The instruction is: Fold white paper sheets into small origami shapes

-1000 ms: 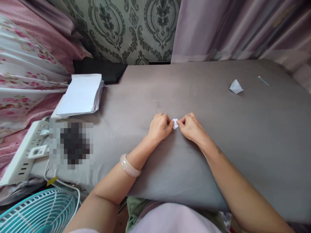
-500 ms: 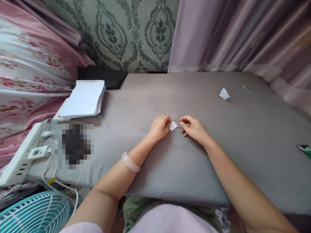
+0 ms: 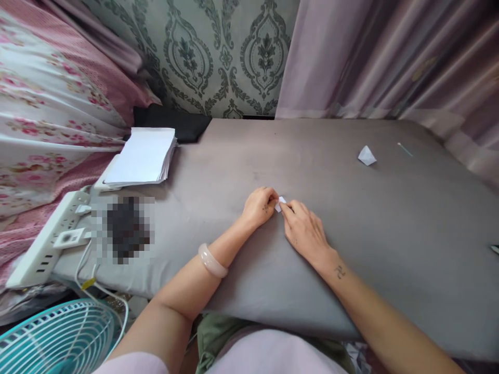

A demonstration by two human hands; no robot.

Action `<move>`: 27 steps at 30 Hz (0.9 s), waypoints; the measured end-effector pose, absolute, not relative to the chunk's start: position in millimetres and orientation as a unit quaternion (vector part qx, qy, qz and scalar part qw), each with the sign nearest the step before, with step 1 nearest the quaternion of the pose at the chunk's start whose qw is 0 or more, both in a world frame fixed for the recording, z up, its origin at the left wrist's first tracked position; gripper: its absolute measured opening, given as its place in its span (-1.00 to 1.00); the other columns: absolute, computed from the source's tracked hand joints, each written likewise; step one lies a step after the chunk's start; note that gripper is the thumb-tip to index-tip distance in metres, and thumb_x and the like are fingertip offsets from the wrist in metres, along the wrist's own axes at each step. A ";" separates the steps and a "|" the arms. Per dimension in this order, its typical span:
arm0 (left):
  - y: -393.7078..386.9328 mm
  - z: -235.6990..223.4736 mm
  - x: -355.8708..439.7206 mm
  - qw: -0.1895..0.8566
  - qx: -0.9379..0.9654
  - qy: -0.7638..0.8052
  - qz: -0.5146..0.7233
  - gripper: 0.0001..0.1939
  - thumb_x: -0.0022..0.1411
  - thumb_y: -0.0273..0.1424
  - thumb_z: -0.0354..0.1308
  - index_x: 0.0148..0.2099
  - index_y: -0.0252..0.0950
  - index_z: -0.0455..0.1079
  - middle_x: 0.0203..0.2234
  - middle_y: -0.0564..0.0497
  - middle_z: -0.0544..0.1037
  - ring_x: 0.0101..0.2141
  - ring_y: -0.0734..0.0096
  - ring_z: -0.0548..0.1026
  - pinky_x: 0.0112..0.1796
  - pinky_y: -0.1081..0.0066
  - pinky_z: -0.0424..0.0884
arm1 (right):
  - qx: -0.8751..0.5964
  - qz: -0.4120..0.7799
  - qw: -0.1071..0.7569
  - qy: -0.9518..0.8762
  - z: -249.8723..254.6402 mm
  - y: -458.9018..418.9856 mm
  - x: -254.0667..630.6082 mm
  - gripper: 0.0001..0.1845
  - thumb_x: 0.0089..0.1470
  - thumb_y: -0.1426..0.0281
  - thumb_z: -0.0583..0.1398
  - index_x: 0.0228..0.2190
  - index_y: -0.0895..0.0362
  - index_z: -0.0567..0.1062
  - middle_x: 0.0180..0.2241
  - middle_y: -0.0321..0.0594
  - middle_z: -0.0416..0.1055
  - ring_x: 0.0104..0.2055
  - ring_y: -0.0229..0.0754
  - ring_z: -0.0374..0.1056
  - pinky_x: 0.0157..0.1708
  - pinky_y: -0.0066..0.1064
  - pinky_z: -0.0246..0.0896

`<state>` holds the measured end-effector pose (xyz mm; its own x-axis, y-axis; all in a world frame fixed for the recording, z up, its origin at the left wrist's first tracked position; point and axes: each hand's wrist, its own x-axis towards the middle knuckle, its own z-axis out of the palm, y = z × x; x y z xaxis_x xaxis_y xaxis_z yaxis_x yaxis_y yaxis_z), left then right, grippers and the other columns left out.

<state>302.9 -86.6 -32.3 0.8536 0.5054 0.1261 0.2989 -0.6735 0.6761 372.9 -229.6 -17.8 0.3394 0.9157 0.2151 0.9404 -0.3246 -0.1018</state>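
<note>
A small folded piece of white paper (image 3: 280, 203) lies between my hands near the middle of the grey-covered surface (image 3: 234, 161). My left hand (image 3: 260, 205) pinches its left side, fingers curled. From the right, my right hand (image 3: 306, 226) lies palm down, its thumb and fingertips pressed on the paper's right part. Much of the paper is hidden under the fingers. Farther back on the right stands a folded white paper shape (image 3: 367, 156) with pointed corners, touched by neither hand.
A stack of white paper (image 3: 142, 156) lies at the back left, in front of a black folded item (image 3: 175, 122). A white power strip (image 3: 47, 244) with plugs and cables runs along the left edge. Below it is a teal fan (image 3: 58, 337). A thin stick (image 3: 405, 149) lies far right.
My right hand, apart from the paper before, has turned palm down and moved onto its right side. My left hand keeps its pinch. The view has shifted slightly.
</note>
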 end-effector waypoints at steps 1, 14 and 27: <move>-86.0 -31.2 301.7 0.349 0.894 0.237 0.147 -0.87 0.16 -0.50 0.08 -0.29 -0.30 0.46 -0.41 -0.01 0.52 -0.38 0.42 0.41 -0.29 0.44 0.31 | -0.813 -0.060 0.102 -0.570 -17.8 -228.5 373.7 -0.58 0.23 0.49 -0.06 0.06 0.16 0.38 -0.22 -0.08 0.40 -0.23 -0.10 0.31 -0.27 -0.28 0.15; -85.0 -25.5 290.9 0.337 0.868 0.332 0.151 -0.79 0.13 -0.27 0.19 -0.41 -0.29 0.53 -0.48 -0.05 0.56 -0.43 0.35 0.44 -0.33 0.37 0.31 | -0.807 -0.036 0.129 -0.575 -19.7 -224.5 380.2 -0.57 0.18 0.45 -0.02 0.05 0.15 0.38 -0.20 -0.06 0.35 -0.23 -0.09 0.26 -0.25 -0.27 0.05; -84.1 -32.0 299.6 0.301 0.882 0.345 0.108 -0.80 0.14 -0.30 0.18 -0.44 -0.29 0.50 -0.55 -0.02 0.48 -0.46 0.35 0.39 -0.34 0.34 0.27 | -0.798 -0.011 0.128 -0.589 -12.2 -220.0 390.0 -0.63 0.22 0.37 -0.01 -0.04 0.10 0.47 -0.22 -0.09 0.36 -0.32 -0.15 0.27 -0.26 -0.30 0.05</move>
<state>299.6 -84.1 -32.0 0.7381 0.6745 -0.0168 0.5441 -0.5803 0.6060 390.0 -220.0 -12.2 0.3061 0.9371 0.1678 0.9426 -0.2737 -0.1911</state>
